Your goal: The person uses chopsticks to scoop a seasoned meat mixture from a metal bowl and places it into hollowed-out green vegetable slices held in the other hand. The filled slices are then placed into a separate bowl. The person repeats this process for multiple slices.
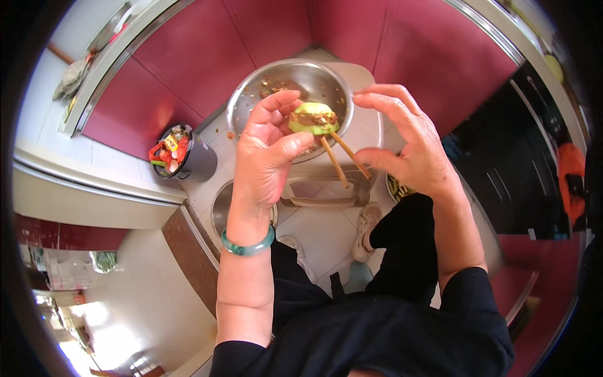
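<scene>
My left hand [273, 146], with a green bangle on its wrist, holds a pale green vegetable piece [314, 125] with brown filling between its two sides. To the right, my right hand [410, 136] is raised with its fingers and thumb apart, holding nothing. Below both hands stands a wide stainless steel bowl [245, 89] with remains of brown filling inside. A pair of wooden chopsticks [335, 162] slants out from beneath the vegetable piece over the bowl's near rim; their far ends are hidden.
The bowl rests on a pale plastic stool [370, 113]. A dark waste bin [200, 160] stands to the left. A metal basin [220, 207] sits behind my left forearm, and a container of green pieces [399, 188] is partly hidden near my right leg. Red cabinets [188, 56] surround the floor.
</scene>
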Tool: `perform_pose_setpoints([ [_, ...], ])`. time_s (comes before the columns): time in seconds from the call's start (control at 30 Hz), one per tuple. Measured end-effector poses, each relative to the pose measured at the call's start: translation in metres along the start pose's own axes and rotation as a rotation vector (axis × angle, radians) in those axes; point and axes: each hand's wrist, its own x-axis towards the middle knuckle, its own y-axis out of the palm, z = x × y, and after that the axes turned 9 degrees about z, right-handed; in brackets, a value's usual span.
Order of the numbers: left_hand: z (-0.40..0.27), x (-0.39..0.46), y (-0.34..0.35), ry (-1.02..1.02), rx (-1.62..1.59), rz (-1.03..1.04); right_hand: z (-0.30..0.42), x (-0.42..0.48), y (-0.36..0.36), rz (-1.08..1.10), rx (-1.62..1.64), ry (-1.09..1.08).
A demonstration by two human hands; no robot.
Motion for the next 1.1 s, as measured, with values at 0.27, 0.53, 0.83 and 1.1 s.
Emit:
perform_pose_setpoints([
  [0.27,0.019,0.010,0.064,-0.098,0.049,0.153,-0.006,-0.027,-0.024,-0.102,-0.149,-0.021],
  [0.53,0.004,0.009,-0.014,0.212,0.430,-0.039,-0.178,-0.183,-0.043,-0.307,0.057,0.639],
  [0.83,-0.006,0.002,-0.078,0.173,0.451,-0.315,-0.325,-0.391,0.129,-0.450,0.336,1.442],
  [1.1,0.003,0.004,-0.079,0.134,0.579,-0.452,-0.350,-0.398,0.193,-0.282,-0.074,1.491],
])
